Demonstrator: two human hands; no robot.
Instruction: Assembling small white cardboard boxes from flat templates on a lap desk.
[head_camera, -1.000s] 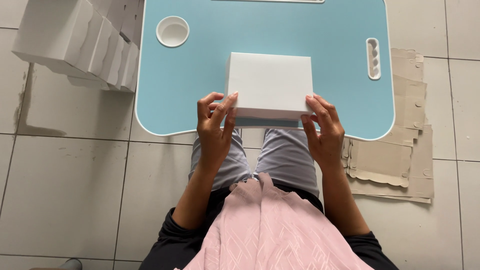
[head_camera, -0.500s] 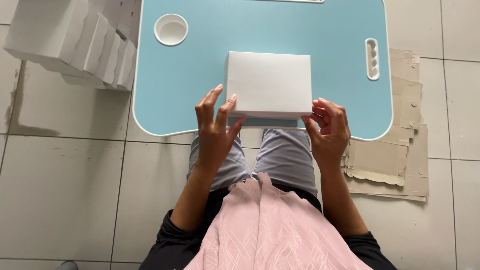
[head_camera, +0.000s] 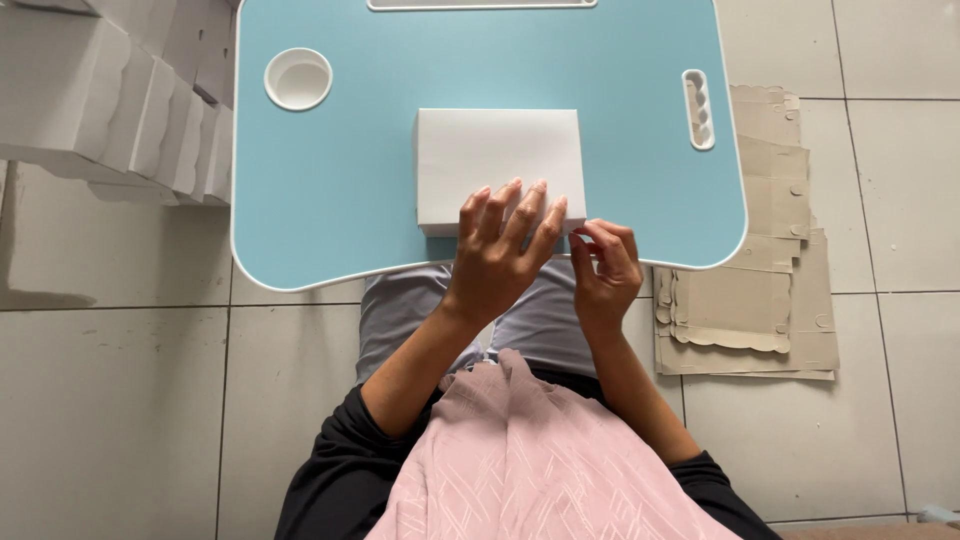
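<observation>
While the left hand (head_camera: 498, 258) lies flat with its fingers spread and straight across the near edge of the white box (head_camera: 500, 165), the right hand (head_camera: 603, 268) curls beside it, thumb and forefinger pressed together in a pinch at the box's near right corner; what they pinch is too small to make out, perhaps a flap or the corner itself. Neither hand lifts the box: the left presses down on its top, the right only nips at its edge.

Closed and rectangular, the box sits flat near the middle of the lap table (head_camera: 330, 200), closer to the person's side. Its long axis runs left to right, parallel to the table's near edge, and its broad top faces up. Its surface is smooth, matte white card with crisp straight edges and square corners.

Pale blue with a thin white rim and rounded corners, the table top looks like smooth laminate. A round white cup recess (head_camera: 298, 79) is sunk into its far left part, and a narrow white slotted holder (head_camera: 698, 109) stands at its far right.

On the grey tiled floor, a row of folded white boxes (head_camera: 110, 100) with scalloped edges lies to the left, and a stack of flat brown cardboard blanks (head_camera: 760, 300) with wavy cut edges lies to the right.
</observation>
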